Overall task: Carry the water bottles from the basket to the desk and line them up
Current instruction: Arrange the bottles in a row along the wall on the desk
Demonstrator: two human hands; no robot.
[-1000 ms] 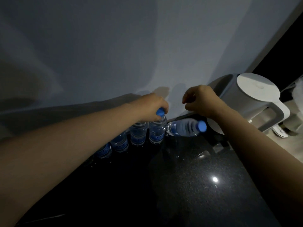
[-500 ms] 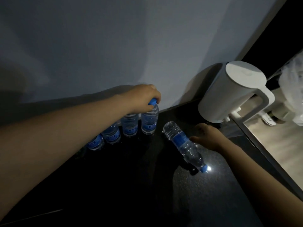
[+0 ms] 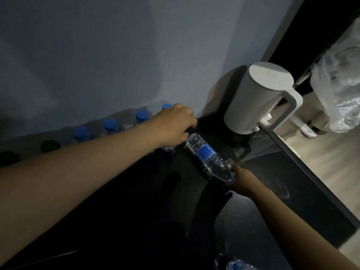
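Several blue-capped water bottles [image 3: 141,115] stand in a row along the wall on the black desk [image 3: 136,221]. My left hand [image 3: 173,126] curls round the body of the rightmost upright bottle [image 3: 166,106]; its cap shows above my knuckles. Just right of it a clear bottle with a blue label [image 3: 206,154] lies on its side, base toward the row. My right hand [image 3: 243,185] grips its neck end, hiding the cap. Another bottle [image 3: 236,265] shows at the bottom edge.
A white kettle [image 3: 259,98] stands at the desk's back right corner, close to the lying bottle. The desk's right edge [image 3: 311,182] drops to a pale floor. A crumpled plastic bag [image 3: 339,90] hangs at the far right.
My right hand has moved from beside the fallen bottle to its neck end and taken hold of it. My left hand has slid from the upright bottle's cap down to its body.
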